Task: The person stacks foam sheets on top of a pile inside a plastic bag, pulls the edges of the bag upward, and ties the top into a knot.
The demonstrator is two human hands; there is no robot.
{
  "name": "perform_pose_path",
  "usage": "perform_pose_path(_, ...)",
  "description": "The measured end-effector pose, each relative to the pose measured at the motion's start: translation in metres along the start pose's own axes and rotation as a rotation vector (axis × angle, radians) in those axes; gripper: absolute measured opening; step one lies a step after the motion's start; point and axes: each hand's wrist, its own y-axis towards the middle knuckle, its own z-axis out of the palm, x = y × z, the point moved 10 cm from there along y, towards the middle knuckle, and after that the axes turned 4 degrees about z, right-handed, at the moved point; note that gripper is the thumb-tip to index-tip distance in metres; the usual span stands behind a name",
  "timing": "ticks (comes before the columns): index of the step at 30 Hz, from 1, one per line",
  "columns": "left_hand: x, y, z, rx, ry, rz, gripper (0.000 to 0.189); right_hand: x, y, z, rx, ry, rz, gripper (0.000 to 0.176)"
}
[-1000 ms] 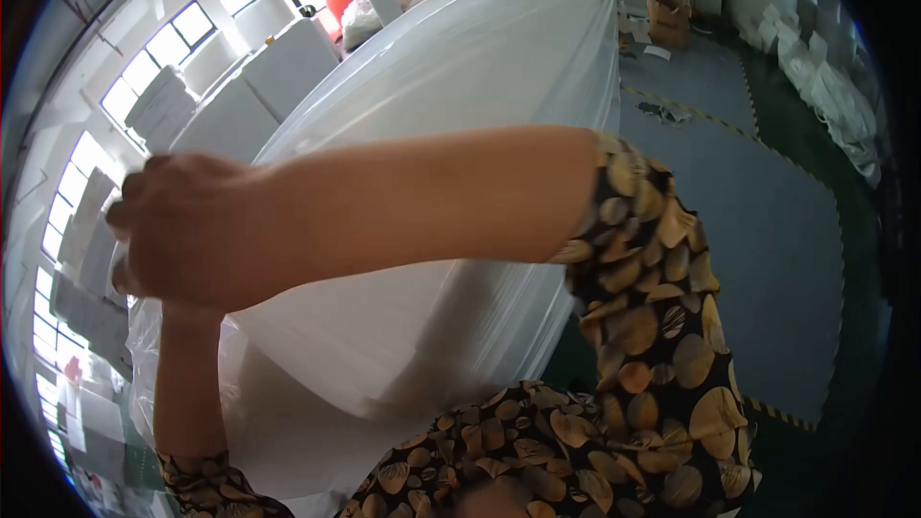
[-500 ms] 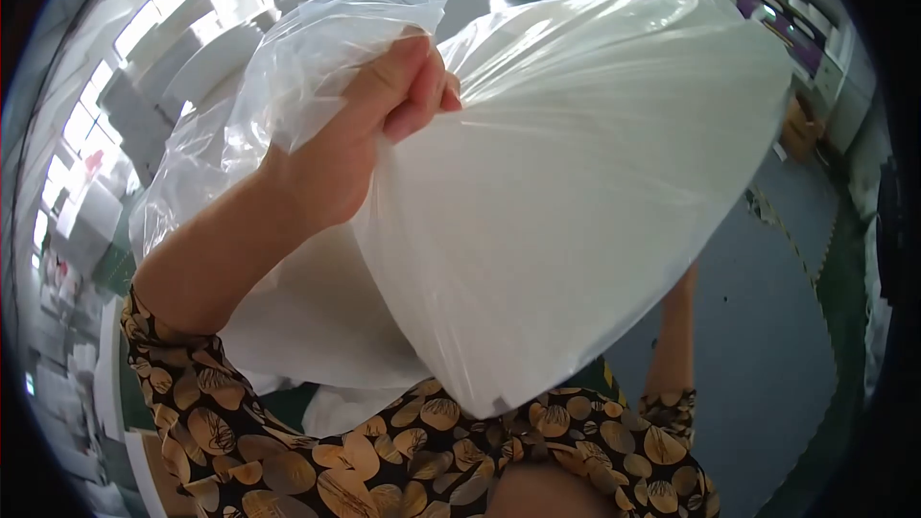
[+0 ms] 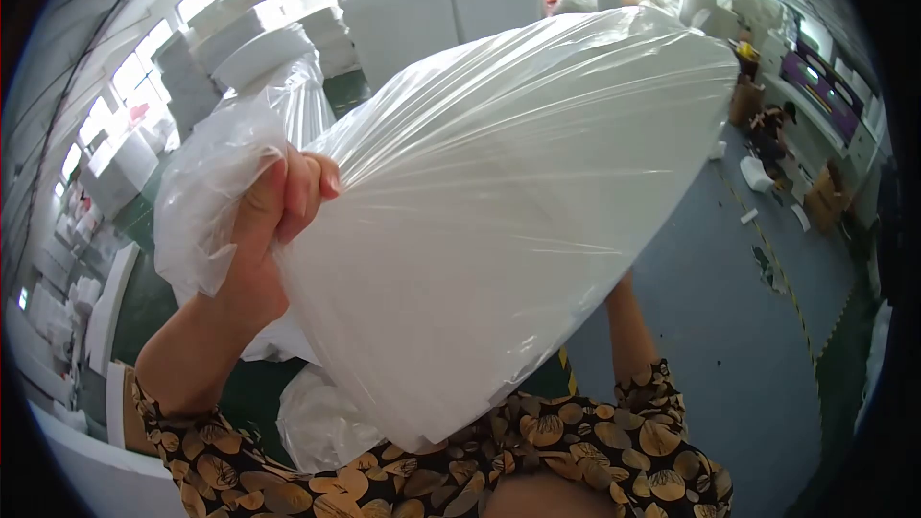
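A person in a leaf-print sleeve (image 3: 595, 432) is holding a big white foam slab (image 3: 537, 269) inside a clear bag (image 3: 451, 134), tilted up against the chest and filling most of the view. The thin film is looking like the weak point. Much of the load seems to be hanging from one gathered handful, so the plastic may be stretching or tearing there. It could also be sliding through the fingers, letting the slab drop to the grey floor (image 3: 729, 326). The slab is also blocking the person's sight ahead, so its far corner might be knocking into the foam stacks (image 3: 432, 10) standing behind. The left hand (image 3: 264, 230) is clenching tight around the bunched bag neck (image 3: 206, 192), fingers curling over the film at the slab's upper left corner. The slab is spreading out to the right of and below that fist, its wrapped face touching the fingers. The right forearm (image 3: 628, 326) is reaching up behind the lower right edge. The right hand itself is hidden behind the slab, so I cannot tell whether it is gripping or only propping.
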Motion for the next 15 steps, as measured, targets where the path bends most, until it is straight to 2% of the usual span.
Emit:
perform_pose_path(2, -0.006, -0.003, -0.009, -0.100, 0.048, -0.051, 0.037, -0.012, 0.028, 0.017, 0.045, 0.020, 0.004, 0.063)
perform_pose_path(4, 0.004, -0.017, 0.002, -0.166, 0.080, -0.075, 0.038, -0.045, 0.055, 0.020, 0.113, -0.031, 0.159, 0.068)
perform_pose_path(6, 0.010, -0.010, 0.013, -0.233, 0.099, -0.094, 0.039, -0.043, 0.078, 0.038, 0.176, -0.032, 0.189, 0.070)
perform_pose_path(9, 0.010, 0.000, 0.027, -0.238, 0.226, -0.066, 0.040, -0.045, 0.101, 0.088, 0.283, -0.041, 0.247, 0.072)
perform_pose_path(11, 0.010, -0.004, 0.045, -0.131, 0.167, 0.044, 0.038, -0.047, 0.105, 0.114, 0.319, -0.042, 0.259, 0.072)
perform_pose_path(13, 0.018, -0.006, 0.048, -0.181, 0.166, 0.025, 0.037, -0.051, 0.110, 0.127, 0.321, -0.026, 0.267, 0.072)
perform_pose_path(15, 0.016, -0.013, 0.056, -0.089, 0.236, -0.009, 0.036, -0.059, 0.109, 0.139, 0.323, -0.008, 0.289, 0.072)
